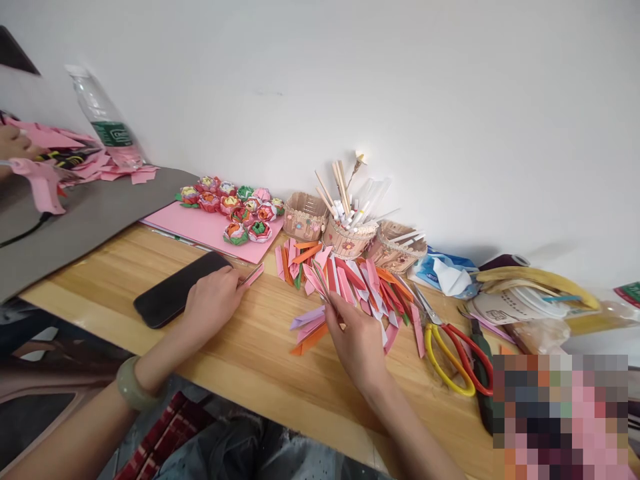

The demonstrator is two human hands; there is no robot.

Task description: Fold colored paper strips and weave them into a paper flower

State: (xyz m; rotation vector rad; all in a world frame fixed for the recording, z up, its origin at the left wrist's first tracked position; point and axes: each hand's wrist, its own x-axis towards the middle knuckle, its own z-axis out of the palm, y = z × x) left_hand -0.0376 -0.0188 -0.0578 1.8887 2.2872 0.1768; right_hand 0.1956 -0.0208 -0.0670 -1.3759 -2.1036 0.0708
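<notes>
My left hand [213, 297] is closed, pinching a small folded pink paper piece [254, 274]. Beneath its wrist side lies a black phone [173, 293]. My right hand [357, 340] reaches over a pile of folded paper strips [350, 283] in pink, red, orange and white. Its fingers are closed on a pink folded paper strip [320, 280] at the pile's near left. Beside that hand, several purple, pink and orange strips [309, 327] lie together. Folded paper flowers [230, 205] sit on a pink sheet [187, 227] beyond my left hand.
Three woven baskets stand by the wall; the middle basket [347, 240] holds sticks. Red and yellow scissors [453, 353] lie at right, near a lidded bowl [520, 307]. At far left another person's hand [13, 143] is near a pink glue gun [40, 183] and a bottle [107, 120].
</notes>
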